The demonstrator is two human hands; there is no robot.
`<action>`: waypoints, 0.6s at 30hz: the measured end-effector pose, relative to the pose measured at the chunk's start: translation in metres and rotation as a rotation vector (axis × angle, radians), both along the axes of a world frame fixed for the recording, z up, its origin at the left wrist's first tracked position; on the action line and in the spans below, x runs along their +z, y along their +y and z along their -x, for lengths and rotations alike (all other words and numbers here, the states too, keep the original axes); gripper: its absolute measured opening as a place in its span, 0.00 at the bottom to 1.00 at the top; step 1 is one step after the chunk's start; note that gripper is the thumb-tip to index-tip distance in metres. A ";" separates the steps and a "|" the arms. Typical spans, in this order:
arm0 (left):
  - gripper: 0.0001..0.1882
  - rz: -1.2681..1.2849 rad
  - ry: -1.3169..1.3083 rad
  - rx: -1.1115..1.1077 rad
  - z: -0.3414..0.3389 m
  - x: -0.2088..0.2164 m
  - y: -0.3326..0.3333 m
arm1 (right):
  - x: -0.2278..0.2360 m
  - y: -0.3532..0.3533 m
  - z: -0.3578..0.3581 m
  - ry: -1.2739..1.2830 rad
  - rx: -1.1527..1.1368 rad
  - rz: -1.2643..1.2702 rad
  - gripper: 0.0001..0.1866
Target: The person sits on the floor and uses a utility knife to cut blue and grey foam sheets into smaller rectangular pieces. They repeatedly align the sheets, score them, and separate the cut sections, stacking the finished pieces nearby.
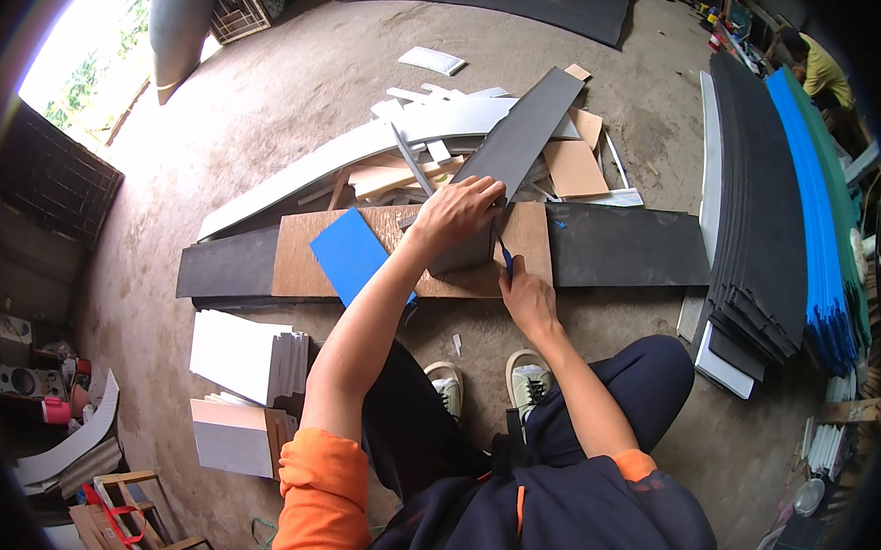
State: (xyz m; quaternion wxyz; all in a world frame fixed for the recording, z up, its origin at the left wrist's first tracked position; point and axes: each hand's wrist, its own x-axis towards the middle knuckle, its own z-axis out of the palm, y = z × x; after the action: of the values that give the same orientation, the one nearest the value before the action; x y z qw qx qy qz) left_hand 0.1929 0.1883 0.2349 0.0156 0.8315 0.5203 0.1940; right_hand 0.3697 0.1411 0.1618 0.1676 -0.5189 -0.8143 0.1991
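My left hand (457, 210) is bent over a long dark grey board strip (525, 129), its fingers curled at the near end. A dark piece (464, 256) lies under that hand; whether it belongs to the strip is hidden. In my right hand (528, 299) is a blue-handled utility knife (508, 262), its blade against the dark board's right edge. Beneath is a brown wooden board (297, 257), laid across a long dark panel (626, 242). A blue rectangular sheet (349, 251) rests on the wood, left of my hands.
White and tan offcuts (575, 168) are heaped beyond the wooden board, with a long curved white strip (299, 181). Stacks of white pieces (236, 355) stand at left. Upright dark sheets (752, 202) and blue sheets (814, 219) line the right. A person (825, 66) crouches at far right.
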 end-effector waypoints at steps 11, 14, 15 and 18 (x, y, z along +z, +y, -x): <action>0.11 0.059 -0.083 0.084 -0.002 0.006 -0.004 | 0.011 -0.003 -0.001 -0.054 -0.018 0.022 0.12; 0.11 0.053 -0.088 0.076 0.001 0.005 -0.003 | 0.005 0.001 0.004 -0.030 0.010 -0.028 0.12; 0.11 0.048 -0.093 0.069 0.002 0.004 -0.002 | 0.000 0.003 0.006 -0.028 0.019 -0.047 0.12; 0.10 0.051 -0.081 0.079 -0.001 0.004 0.000 | -0.021 0.014 0.010 -0.081 0.027 -0.069 0.12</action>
State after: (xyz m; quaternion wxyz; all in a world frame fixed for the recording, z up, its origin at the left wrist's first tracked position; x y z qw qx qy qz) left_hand 0.1936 0.1883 0.2392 0.0501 0.8010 0.5566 0.2145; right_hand 0.3600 0.1552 0.1410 0.1495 -0.5095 -0.8336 0.1521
